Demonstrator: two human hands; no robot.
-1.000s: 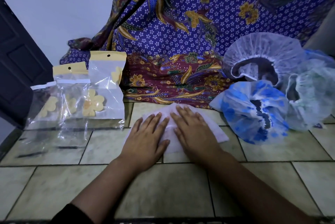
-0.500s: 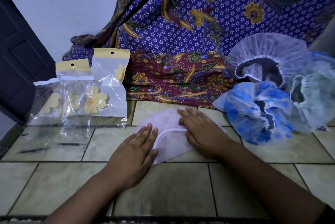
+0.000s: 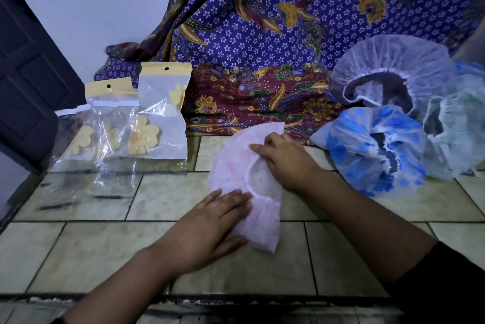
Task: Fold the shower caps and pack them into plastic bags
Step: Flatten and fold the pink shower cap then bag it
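A pale pink shower cap [image 3: 236, 166] lies folded into a half-round on the tiled floor in the middle. My left hand [image 3: 210, 229] rests flat on its near end, fingers together. My right hand [image 3: 283, 161] presses on its right side by the elastic edge, fingers laid on the fabric. Clear plastic bags [image 3: 157, 119] with yellow headers and flower prints lean at the left. To the right sit a blue-spotted cap [image 3: 367, 150], a white cap [image 3: 388, 66] and a pale green cap [image 3: 462, 134].
A purple and maroon batik cloth [image 3: 262, 48] hangs behind the work area. A dark door [image 3: 26, 74] stands at the far left. The tile ledge [image 3: 236, 300] runs along the bottom of the view.
The pink cap went from lying flat under both palms to a folded half-round turned more upright. My left hand slid toward me to its near end; my right hand stayed on top.
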